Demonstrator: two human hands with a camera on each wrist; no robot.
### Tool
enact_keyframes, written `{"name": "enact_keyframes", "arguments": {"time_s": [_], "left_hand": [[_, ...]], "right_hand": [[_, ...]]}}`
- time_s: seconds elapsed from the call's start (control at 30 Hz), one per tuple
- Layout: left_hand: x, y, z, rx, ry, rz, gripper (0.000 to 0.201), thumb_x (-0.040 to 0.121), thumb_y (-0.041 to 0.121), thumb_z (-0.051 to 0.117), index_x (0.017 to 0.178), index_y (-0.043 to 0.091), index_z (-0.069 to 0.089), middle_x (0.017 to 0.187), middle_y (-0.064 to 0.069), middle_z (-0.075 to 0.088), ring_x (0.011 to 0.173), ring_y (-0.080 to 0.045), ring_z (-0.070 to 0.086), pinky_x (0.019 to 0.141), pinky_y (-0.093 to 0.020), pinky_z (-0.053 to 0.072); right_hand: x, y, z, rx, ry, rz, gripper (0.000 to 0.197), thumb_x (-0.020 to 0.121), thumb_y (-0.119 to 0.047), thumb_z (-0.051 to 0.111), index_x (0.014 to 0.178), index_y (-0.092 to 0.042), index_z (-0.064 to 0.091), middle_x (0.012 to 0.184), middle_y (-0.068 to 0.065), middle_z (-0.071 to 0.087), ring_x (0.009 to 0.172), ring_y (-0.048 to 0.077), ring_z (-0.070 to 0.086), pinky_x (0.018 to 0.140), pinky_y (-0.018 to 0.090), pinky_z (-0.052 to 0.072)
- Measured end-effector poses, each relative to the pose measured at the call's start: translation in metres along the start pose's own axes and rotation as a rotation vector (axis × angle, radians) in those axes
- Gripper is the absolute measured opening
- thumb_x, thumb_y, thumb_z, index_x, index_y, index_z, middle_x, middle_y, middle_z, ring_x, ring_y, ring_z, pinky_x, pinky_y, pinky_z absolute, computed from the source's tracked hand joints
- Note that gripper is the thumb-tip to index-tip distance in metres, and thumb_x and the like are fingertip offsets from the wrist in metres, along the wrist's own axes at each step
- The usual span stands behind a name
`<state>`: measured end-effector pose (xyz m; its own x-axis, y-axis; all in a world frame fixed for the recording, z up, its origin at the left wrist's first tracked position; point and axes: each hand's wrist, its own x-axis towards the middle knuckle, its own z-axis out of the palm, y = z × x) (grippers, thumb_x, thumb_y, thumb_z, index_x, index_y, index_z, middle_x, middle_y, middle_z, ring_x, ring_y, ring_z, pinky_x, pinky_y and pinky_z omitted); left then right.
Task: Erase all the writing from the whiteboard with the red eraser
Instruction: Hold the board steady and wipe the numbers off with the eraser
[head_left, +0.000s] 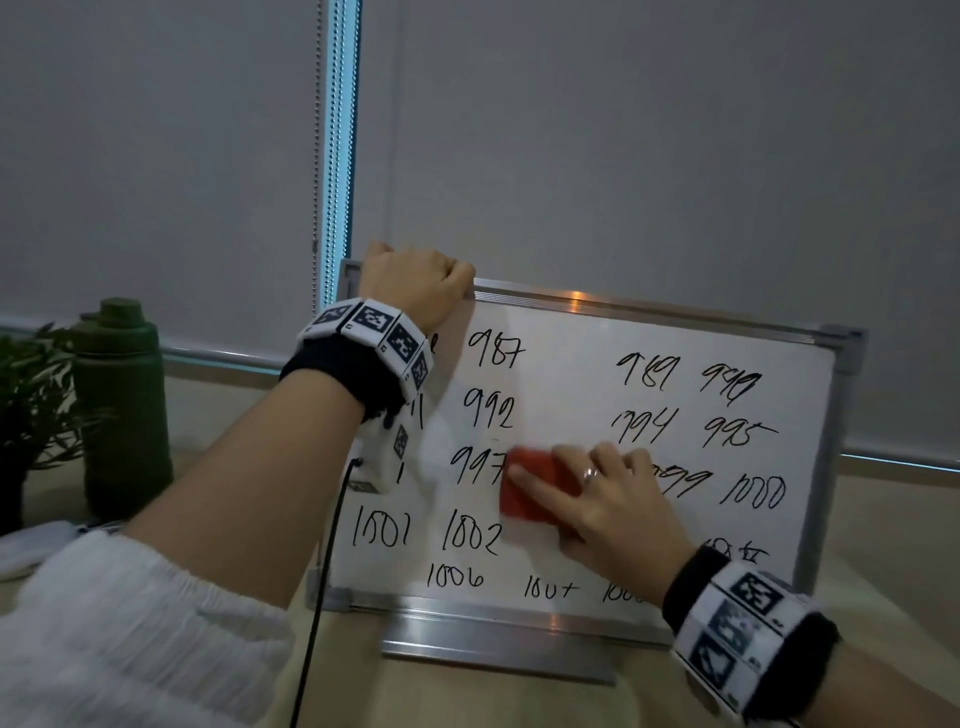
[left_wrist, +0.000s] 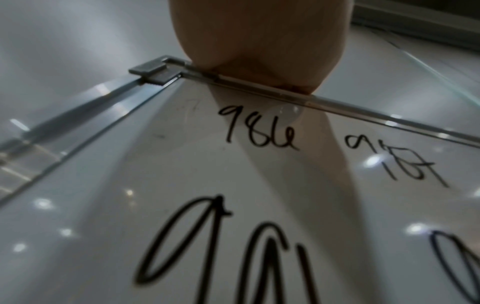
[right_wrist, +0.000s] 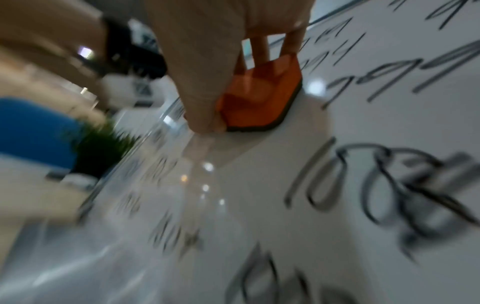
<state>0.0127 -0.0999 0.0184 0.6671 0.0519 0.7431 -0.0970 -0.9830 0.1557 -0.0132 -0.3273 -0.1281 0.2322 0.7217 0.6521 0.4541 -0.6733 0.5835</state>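
A small framed whiteboard (head_left: 566, 364) stands upright on the desk, covered with black handwritten numbers; its middle column is wiped clean. My right hand (head_left: 597, 493) holds the red eraser (head_left: 530, 488) flat against the board's middle, beside the number 997, with fingers over its top and thumb below. In the right wrist view the eraser (right_wrist: 262, 96) lies on the glossy board (right_wrist: 259, 185) under my fingers (right_wrist: 202, 82). My left hand (head_left: 415, 286) grips the board's top left edge, fingers curled over the frame. The left wrist view shows that hand (left_wrist: 257, 41) on the metal frame (left_wrist: 363, 111) above the number 986.
A dark green bottle (head_left: 122, 405) and a leafy plant (head_left: 31, 395) stand left of the board. A black cable (head_left: 322, 597) hangs from my left wrist across the board's left edge. Grey roller blinds with a bead chain (head_left: 317, 130) fill the background. The board's metal tray (head_left: 498, 649) juts forward.
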Motion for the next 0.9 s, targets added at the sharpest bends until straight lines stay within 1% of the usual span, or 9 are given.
{"name": "enact_keyframes", "arguments": {"time_s": [0.1,0.2,0.3,0.37,0.47,0.57,0.67,0.77,0.9], "left_hand": [[-0.001,0.000,0.000,0.008,0.003,-0.002,0.049,0.094,0.029,0.025,0.081,0.018,0.070,0.068,-0.002,0.060,0.061,-0.019,0.047,0.099,-0.037,0.028],[0.000,0.000,0.000,0.001,-0.005,-0.011,0.049,0.094,0.030,0.025,0.082,0.019,0.071,0.058,0.003,0.053,0.058,-0.016,0.044,0.100,-0.038,0.027],[-0.001,0.001,-0.001,-0.014,-0.022,-0.015,0.047,0.094,0.030,0.026,0.083,0.021,0.071,0.059,0.003,0.053,0.058,-0.016,0.045,0.101,-0.038,0.027],[-0.002,0.001,-0.002,-0.011,-0.020,-0.014,0.048,0.095,0.030,0.025,0.083,0.021,0.070,0.057,0.005,0.051,0.055,-0.014,0.043,0.100,-0.037,0.027],[-0.002,0.001,-0.002,-0.008,-0.018,-0.011,0.049,0.094,0.030,0.025,0.083,0.019,0.071,0.061,0.001,0.055,0.058,-0.018,0.046,0.100,-0.037,0.027],[-0.002,0.002,-0.002,-0.007,-0.013,-0.010,0.049,0.095,0.029,0.025,0.084,0.019,0.071,0.070,-0.002,0.060,0.066,-0.021,0.050,0.101,-0.037,0.027],[-0.003,0.001,-0.002,-0.006,-0.003,-0.006,0.048,0.095,0.029,0.025,0.082,0.019,0.071,0.069,-0.003,0.060,0.066,-0.022,0.051,0.101,-0.037,0.027],[-0.003,0.001,-0.003,-0.014,-0.002,-0.004,0.048,0.095,0.030,0.026,0.083,0.019,0.071,0.070,-0.003,0.060,0.065,-0.022,0.050,0.100,-0.036,0.027],[-0.003,-0.001,-0.002,-0.013,0.014,-0.006,0.049,0.094,0.030,0.026,0.081,0.017,0.072,0.070,-0.004,0.062,0.066,-0.022,0.051,0.099,-0.036,0.028]], "right_hand": [[0.005,0.014,-0.004,-0.037,-0.029,-0.091,0.073,0.060,-0.034,0.073,0.126,-0.030,0.043,0.095,0.009,0.063,0.071,0.026,0.052,0.060,0.038,0.042],[0.045,0.041,-0.021,-0.002,0.081,0.167,0.054,0.076,-0.050,0.054,0.126,-0.029,0.048,0.094,0.015,0.062,0.074,0.032,0.053,0.061,0.040,0.040],[0.061,0.043,-0.024,0.039,0.079,0.330,0.056,0.075,-0.047,0.056,0.127,-0.024,0.055,0.098,0.018,0.060,0.078,0.035,0.052,0.064,0.043,0.041],[0.050,0.026,-0.015,0.037,0.071,0.315,0.057,0.076,-0.049,0.049,0.127,-0.024,0.054,0.098,0.015,0.060,0.079,0.032,0.049,0.064,0.042,0.042],[0.018,0.003,-0.001,0.022,0.024,0.102,0.069,0.066,-0.036,0.070,0.130,-0.027,0.047,0.098,0.011,0.062,0.078,0.028,0.045,0.063,0.039,0.042],[0.020,0.014,-0.002,-0.002,-0.016,-0.050,0.071,0.064,-0.036,0.070,0.129,-0.028,0.042,0.095,0.011,0.062,0.072,0.029,0.052,0.060,0.039,0.043],[0.051,0.039,-0.017,-0.016,0.064,0.136,0.060,0.072,-0.051,0.052,0.128,-0.029,0.046,0.093,0.014,0.061,0.074,0.031,0.052,0.061,0.039,0.040],[0.068,0.047,-0.024,0.029,0.085,0.310,0.065,0.066,-0.044,0.064,0.127,-0.024,0.054,0.097,0.018,0.059,0.079,0.035,0.051,0.062,0.041,0.039],[0.044,0.016,-0.012,0.044,0.087,0.235,0.061,0.073,-0.049,0.056,0.127,-0.024,0.053,0.092,0.015,0.060,0.077,0.029,0.045,0.062,0.039,0.041]]}}
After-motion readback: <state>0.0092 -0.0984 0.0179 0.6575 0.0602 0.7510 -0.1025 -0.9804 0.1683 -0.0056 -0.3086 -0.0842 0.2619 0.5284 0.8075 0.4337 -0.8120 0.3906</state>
